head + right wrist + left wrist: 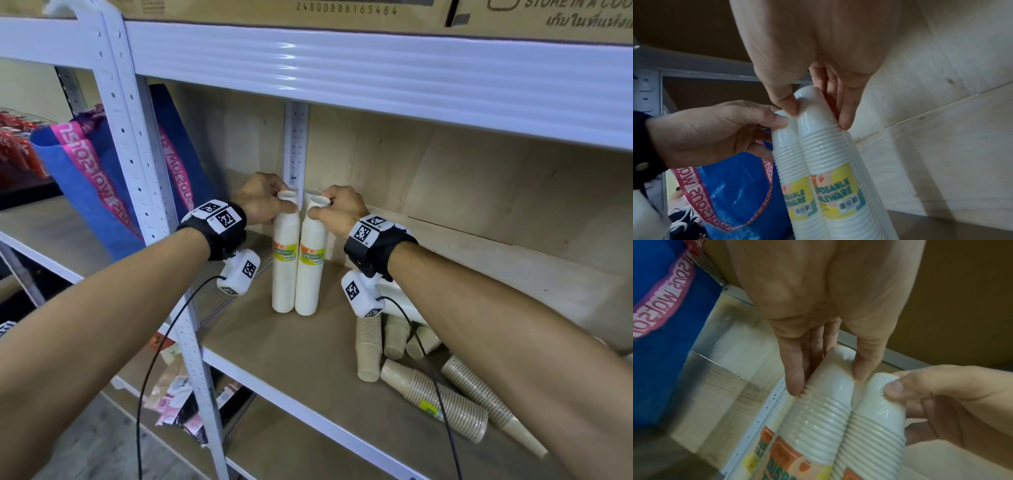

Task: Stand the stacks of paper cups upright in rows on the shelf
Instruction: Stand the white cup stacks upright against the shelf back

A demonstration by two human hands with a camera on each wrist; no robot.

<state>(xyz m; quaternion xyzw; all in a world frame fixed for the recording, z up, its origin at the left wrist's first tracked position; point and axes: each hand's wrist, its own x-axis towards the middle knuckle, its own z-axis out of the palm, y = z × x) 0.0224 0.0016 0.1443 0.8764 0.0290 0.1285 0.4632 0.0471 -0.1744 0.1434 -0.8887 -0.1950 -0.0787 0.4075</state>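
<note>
Two white cup stacks with yellow labels stand upright side by side at the back left of the wooden shelf [274,356]. My left hand [274,202] pinches the top of the left stack [285,274] between thumb and fingers. My right hand [325,205] pinches the top of the right stack [311,281] the same way. In the left wrist view my left hand [828,382] holds its stack [818,426] beside the other [875,426]. The right wrist view shows my right hand [819,117] on its stack [818,146]. A third white stack [311,192] stands behind them, mostly hidden.
Several brown cup stacks [442,397] lie in a heap at the shelf's front right, with a white stack [400,301] lying under my right wrist. A blue bag [99,185] hangs left of the white upright post [147,205]. The upper shelf beam [342,68] runs overhead.
</note>
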